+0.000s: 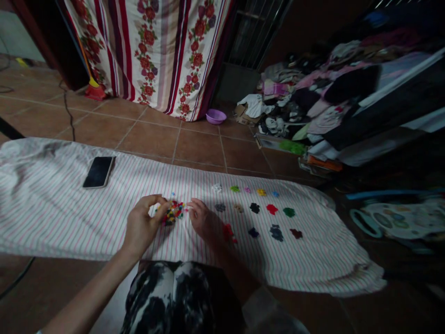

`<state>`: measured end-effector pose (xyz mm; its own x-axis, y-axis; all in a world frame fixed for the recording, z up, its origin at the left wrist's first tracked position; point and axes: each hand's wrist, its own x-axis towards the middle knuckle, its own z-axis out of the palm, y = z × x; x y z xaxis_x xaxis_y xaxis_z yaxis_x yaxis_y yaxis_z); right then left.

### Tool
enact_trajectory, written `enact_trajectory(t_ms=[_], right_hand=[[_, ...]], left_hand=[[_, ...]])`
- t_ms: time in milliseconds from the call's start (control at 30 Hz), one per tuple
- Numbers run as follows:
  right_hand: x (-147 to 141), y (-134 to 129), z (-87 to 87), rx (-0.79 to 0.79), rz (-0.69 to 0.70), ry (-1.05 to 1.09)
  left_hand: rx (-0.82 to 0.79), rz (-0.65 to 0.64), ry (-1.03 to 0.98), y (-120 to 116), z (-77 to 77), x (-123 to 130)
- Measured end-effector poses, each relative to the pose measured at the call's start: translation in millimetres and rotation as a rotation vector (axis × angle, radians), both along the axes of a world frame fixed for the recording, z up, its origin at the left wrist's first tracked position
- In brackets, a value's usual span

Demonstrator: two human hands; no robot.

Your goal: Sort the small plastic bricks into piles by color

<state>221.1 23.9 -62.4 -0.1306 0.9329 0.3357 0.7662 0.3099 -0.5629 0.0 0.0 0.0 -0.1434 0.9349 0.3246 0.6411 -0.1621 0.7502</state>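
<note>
A light touch suits the small pieces (pixel 176 211) between left hand (pixel 139 223) and right hand (pixel 203 220), both curled, each grip's closure unclear.

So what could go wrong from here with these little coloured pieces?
The single-colour piles, like the red pile and green pile, sit close together, so a brushing sleeve could mix them. The right hand works right beside the mixed pile and might scatter it. Tugging the loose striped cloth could shift everything.
</note>
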Motion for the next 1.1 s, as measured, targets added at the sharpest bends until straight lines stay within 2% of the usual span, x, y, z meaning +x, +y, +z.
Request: enact_trajectory(t_ms=[133,200,267,367,500,700,900,1100], right_hand=[[-2.2,-12.1,9.6,-0.085,-0.026,-0.074],[-1.1,-11.5,12.4,-0.091,-0.035,-0.079],[-1.2,-6.6,11.7,-0.078,-0.047,-0.076],[-8.3,9.3,7.4,-0.043,-0.025,-0.045],[-35.5,38.8,7.5,-0.079,0.117,-0.067],[-79.0,64.5,24.0,-0.155,0.375,-0.329],[-94.2,76.5,31.5,-0.262,0.41,-0.53],[-96.0,84.5,31.2,-0.288,0.417,-0.517]], left_hand=[[-0.044,0.051,0.378,10.8,-35.2,-27.0],[-0.114,0.075,0.532,11.3,-55.1,-34.6],[-0.153,0.096,0.606,9.6,-71.1,-36.4],[-0.118,0.085,0.646,7.1,-84.9,-34.0],[-0.093,0.108,0.654,7.5,-89.0,-32.1],[-0.09,0.133,0.675,8.9,-85.9,-31.9],[-0.129,0.121,0.686,7.2,-78.1,-29.1],[-0.123,0.105,0.691,4.2,-72.2,-29.1]])
